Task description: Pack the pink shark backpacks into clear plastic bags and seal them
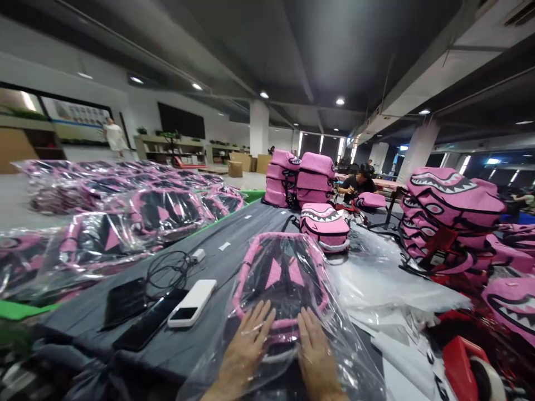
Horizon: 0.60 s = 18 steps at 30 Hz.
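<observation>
Grey worktop [175,351] now, left hand [246,345] and right hand [315,348] spread flat on a soft pink backpack [284,278], slippery in clear plastic, firmest at its padded rim!

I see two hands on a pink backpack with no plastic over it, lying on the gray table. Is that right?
Not quite: the head camera view shows the pink backpack inside a clear plastic bag, so it does have plastic over it. The left hand and right hand rest on that plastic, and it does lie on the gray table.
</observation>
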Each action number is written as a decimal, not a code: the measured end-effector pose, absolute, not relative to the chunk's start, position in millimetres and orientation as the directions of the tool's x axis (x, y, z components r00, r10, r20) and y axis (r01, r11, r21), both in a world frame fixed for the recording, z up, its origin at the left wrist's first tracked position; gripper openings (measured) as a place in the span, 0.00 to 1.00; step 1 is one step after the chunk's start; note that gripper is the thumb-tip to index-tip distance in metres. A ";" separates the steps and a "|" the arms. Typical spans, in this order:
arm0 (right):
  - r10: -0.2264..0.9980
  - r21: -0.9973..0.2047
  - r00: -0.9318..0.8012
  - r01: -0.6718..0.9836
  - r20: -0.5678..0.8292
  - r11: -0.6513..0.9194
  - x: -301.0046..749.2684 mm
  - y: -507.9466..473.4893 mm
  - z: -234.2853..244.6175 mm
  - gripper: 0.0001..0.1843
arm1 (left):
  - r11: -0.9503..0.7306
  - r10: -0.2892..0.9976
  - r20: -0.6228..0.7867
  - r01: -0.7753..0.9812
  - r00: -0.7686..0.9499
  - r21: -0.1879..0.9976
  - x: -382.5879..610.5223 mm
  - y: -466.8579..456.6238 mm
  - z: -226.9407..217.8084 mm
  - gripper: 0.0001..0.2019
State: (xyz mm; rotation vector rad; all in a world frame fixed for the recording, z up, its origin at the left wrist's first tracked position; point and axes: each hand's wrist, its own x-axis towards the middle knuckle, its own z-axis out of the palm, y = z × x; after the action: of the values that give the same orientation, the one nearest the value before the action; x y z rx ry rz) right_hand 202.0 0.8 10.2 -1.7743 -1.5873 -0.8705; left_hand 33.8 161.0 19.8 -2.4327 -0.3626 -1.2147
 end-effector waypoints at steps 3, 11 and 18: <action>0.581 0.198 -0.092 0.972 0.809 -0.123 213.8 18.7 7.2 0.38 | -0.856 0.028 0.804 0.430 0.594 -0.288 37.0 164.5 4.8 0.25; 0.740 0.122 -0.005 0.987 0.672 -0.103 216.8 49.7 15.8 0.29 | -0.964 0.109 0.644 0.239 0.758 -0.118 43.1 186.5 -6.6 0.22; 0.957 -0.005 0.264 0.964 -0.124 -0.266 216.7 56.1 109.3 0.13 | -0.873 0.352 0.173 0.256 0.920 0.415 49.6 191.8 68.5 0.10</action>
State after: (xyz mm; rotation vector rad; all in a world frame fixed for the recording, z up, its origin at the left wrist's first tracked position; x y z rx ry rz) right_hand 216.7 56.1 109.3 -2.5528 -1.9435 0.1633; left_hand 49.6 191.8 68.5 -3.4616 -0.5719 -0.4413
